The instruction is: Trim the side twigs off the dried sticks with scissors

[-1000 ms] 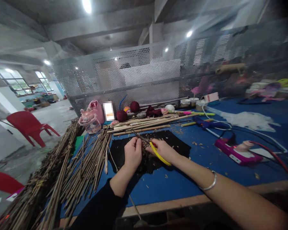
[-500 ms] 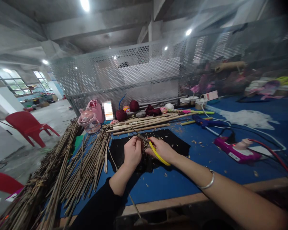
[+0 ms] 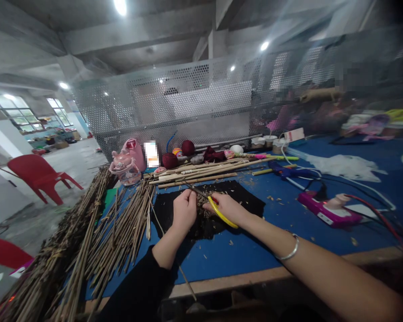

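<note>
Over a black cloth (image 3: 248, 199) strewn with small chips, my right hand (image 3: 226, 208) grips yellow-handled scissors (image 3: 221, 216), whose dark blades point up and to the left. Just left of them, my left hand (image 3: 184, 210) is closed, its fingers curled round a thin stick (image 3: 156, 214). That stick seems to run from the upper left, behind my wrist, to the table's front edge (image 3: 187, 284); the part in my grip is hidden. The blades lie close above my left fingers, and whether they touch the stick cannot be made out.
Loose sticks (image 3: 121, 237) and a thick bundle (image 3: 67, 237) lie at the left. Behind the cloth are pale rods (image 3: 201, 172), dark red yarn balls (image 3: 188, 148) and a pink container (image 3: 126, 167). A blue glue gun (image 3: 280, 170) and magenta power strip (image 3: 332, 214) stand right.
The view has shifted slightly. My hands and the scissors remain in nearly the same place over the cloth, with the grip unchanged.
</note>
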`<state>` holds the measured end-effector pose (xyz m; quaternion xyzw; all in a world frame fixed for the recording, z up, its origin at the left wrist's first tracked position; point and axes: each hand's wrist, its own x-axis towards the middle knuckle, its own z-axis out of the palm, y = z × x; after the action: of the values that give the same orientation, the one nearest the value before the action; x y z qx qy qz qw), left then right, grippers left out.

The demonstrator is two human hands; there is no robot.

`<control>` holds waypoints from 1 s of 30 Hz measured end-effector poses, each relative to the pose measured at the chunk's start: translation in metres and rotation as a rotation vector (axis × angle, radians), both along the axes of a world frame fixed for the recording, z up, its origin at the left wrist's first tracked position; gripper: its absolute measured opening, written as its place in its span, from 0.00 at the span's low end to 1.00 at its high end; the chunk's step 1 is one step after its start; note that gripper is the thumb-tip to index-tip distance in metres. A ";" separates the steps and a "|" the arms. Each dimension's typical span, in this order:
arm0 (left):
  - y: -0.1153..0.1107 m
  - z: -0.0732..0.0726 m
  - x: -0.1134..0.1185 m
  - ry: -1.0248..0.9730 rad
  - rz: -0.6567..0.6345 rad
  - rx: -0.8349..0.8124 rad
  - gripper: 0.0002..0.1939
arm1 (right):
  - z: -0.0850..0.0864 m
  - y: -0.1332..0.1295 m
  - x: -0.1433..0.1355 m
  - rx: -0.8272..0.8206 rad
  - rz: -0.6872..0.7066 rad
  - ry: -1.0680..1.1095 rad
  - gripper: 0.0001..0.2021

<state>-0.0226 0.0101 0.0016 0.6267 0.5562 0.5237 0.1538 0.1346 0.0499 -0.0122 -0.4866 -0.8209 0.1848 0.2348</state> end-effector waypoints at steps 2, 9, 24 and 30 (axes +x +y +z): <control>0.003 -0.003 -0.001 -0.022 -0.014 -0.035 0.16 | 0.002 0.002 0.002 0.020 -0.036 -0.063 0.21; 0.009 -0.009 -0.004 -0.112 -0.093 -0.106 0.16 | 0.009 0.006 0.008 0.080 -0.086 -0.228 0.23; -0.001 0.012 -0.033 0.417 0.349 -0.163 0.16 | 0.002 0.024 0.020 0.149 -0.203 -0.204 0.22; -0.016 0.016 -0.092 0.412 0.540 -0.598 0.12 | -0.001 0.023 0.018 0.125 -0.187 -0.099 0.21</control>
<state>-0.1147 -0.0054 0.0172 0.4781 0.8458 0.2257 0.0721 0.1527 0.0728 -0.0131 -0.5538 -0.7926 0.0862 0.2402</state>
